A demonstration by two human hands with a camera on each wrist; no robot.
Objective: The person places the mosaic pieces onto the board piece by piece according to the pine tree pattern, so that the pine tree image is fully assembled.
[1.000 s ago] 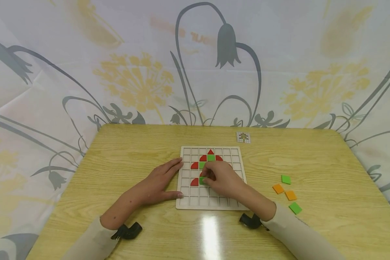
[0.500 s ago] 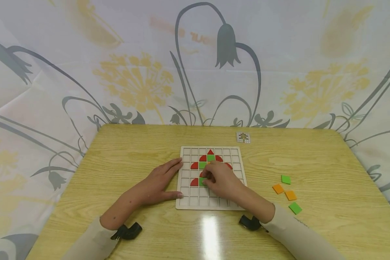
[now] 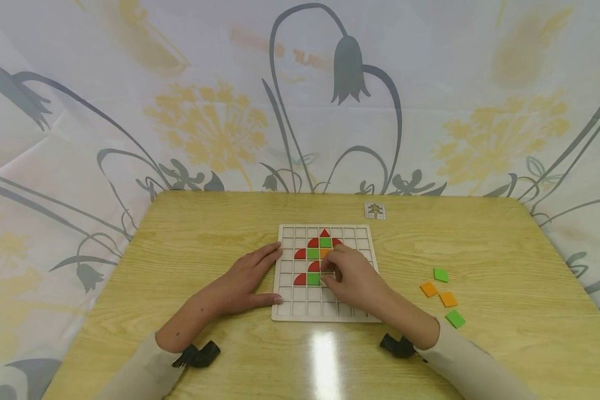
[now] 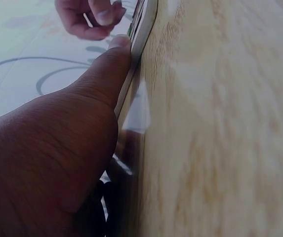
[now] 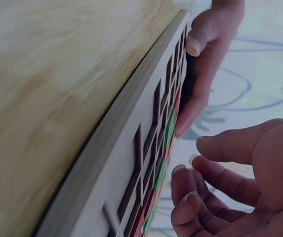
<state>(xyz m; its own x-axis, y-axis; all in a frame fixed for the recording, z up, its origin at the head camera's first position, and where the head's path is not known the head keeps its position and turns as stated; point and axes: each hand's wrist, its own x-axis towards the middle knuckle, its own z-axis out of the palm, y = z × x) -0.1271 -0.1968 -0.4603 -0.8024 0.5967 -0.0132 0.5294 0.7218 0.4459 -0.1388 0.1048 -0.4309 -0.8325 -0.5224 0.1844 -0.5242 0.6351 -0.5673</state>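
A pale wooden grid board point(image 3: 290, 310) lies on the table with red, green and orange tiles in some cells. My left hand point(image 3: 237, 283) rests at its left side, fingers and thumb touching the edge. Over the middle of the board hovers my right hand point(image 3: 355, 280), hiding part of the tiles. Its fingers are loosely bent and nothing shows between thumb and fingertips in the right wrist view. Just left of those fingertips, a green square tile point(image 3: 313, 279) sits in a cell beside a red quarter-round tile point(image 3: 300, 279). A red triangle tile point(image 3: 324, 233) tops the pattern.
To the board's right lie loose square tiles: a green tile point(image 3: 440, 275), an orange tile point(image 3: 429, 289), another orange tile point(image 3: 448, 299) and a second green tile point(image 3: 455, 319). A small pattern card point(image 3: 375, 210) lies behind the board. A printed curtain point(image 3: 220, 100) hangs behind the table.
My right hand has let go of the green square tile, now seated in its cell, and has drawn slightly right. The left hand has stayed in place.
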